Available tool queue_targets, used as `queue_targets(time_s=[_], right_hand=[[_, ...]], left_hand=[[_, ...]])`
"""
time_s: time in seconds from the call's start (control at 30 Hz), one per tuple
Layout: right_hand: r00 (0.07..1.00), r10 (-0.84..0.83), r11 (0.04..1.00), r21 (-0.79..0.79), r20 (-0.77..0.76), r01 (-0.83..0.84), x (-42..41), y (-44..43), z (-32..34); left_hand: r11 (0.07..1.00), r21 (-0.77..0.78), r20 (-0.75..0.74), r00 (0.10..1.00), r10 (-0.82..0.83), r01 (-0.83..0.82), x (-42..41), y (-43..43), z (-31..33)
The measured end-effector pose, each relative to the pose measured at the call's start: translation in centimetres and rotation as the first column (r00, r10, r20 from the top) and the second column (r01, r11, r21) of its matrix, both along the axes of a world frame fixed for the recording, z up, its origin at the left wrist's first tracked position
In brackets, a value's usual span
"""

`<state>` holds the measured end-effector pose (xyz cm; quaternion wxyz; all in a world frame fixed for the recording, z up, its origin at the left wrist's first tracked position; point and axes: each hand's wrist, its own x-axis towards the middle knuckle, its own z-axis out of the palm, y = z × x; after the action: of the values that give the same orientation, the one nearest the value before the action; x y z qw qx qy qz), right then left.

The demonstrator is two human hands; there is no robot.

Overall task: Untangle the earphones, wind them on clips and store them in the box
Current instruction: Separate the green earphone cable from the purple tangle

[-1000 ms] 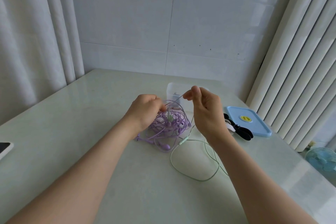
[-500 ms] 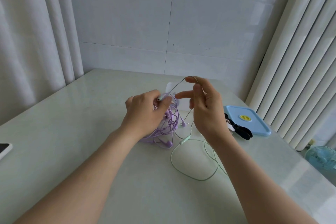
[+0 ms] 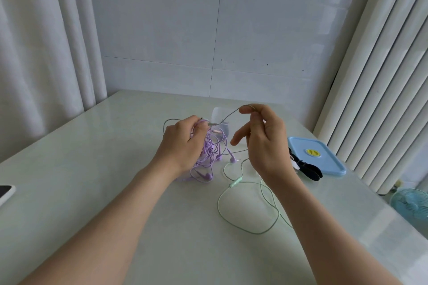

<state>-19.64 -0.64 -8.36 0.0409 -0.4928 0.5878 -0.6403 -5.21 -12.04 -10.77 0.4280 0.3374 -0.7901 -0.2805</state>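
Our left hand (image 3: pixel 183 143) has its fingers curled round the top of the purple earphones (image 3: pixel 209 157), a knotted bunch that hangs from the grip down to the table (image 3: pixel 115 169). Our right hand (image 3: pixel 266 146) pinches 1 thin strand of the green earphones (image 3: pixel 235 183) between thumb and forefinger, the other fingers loosely spread. That strand arcs from the pinch down to the left hand's fingertips. The rest of the green cable lies in loose loops on the table, just beside the purple bunch and below our right wrist.

We judge the step in hand to be pulling the green set free of the purple. To do it well, we should hold the bunch loosely enough for the strand to slide, draw it out slowly along its own line, and stop if the purple loops tighten. We cannot tell where the green end sits inside the bunch, so following the strand by feel beats tugging.

The clear box (image 3: pixel 217 113) stands behind our hands. The black clips (image 3: pixel 310 169) wait against the blue lid (image 3: pixel 324 164) on the right
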Motion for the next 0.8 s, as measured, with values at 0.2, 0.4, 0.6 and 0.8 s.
queue_targets(time_s=[0.2, 0.4, 0.6, 0.8], right_hand=[[0.991, 0.123, 0.992, -0.013, 0.046, -0.123, 1.1, 0.8, 0.6], [0.999, 0.048, 0.998, -0.038, 0.024, -0.047, 1.6, 0.9, 0.8], [0.998, -0.048, 0.999, -0.025, 0.040, 0.049, 1.3, 0.9, 0.9], [0.988, -0.130, 0.989, -0.060, 0.084, 0.136, 1.5, 0.7, 0.9]], left_hand=[[0.955, 0.052, 0.080, 0.955, 0.286, -0.290, -0.2, -0.8, -0.1], [0.950, -0.047, 0.029, 0.950, 0.311, -0.309, -0.1, -1.0, -0.2], [0.957, 0.093, 0.095, 0.959, 0.266, -0.275, 0.0, -1.2, 0.2], [0.951, 0.152, 0.173, 0.954, 0.245, -0.271, 0.6, 0.0, 1.1]])
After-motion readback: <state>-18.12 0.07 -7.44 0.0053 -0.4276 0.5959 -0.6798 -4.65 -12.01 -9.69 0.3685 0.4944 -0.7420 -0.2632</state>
